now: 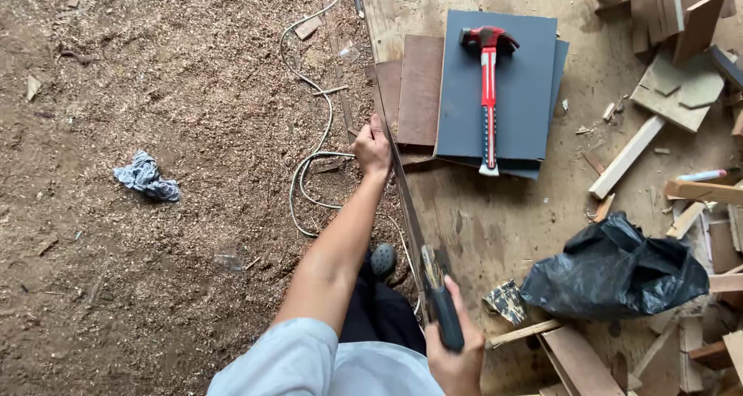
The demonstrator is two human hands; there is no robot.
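My left hand [372, 148] reaches forward and grips the far end of a long thin strip [403, 195] that lies along the left edge of a plywood sheet [495, 218]. Close to my body, my right hand [453, 349] is closed around a dark-handled tool [439, 299] whose head rests against the near end of the strip. A red and black claw hammer [488, 94] lies on a stack of dark grey boards [526, 117] beyond my left hand. Brown boards [419, 90] sit beside that stack.
Sawdust covers the ground [155, 210] at left, with a crumpled blue-grey rag [145, 176] and a white cable [309, 164]. A black plastic bag [615, 272] and several wood offcuts [673, 79] lie at right. My shoe [382, 260] shows beside the sheet's edge.
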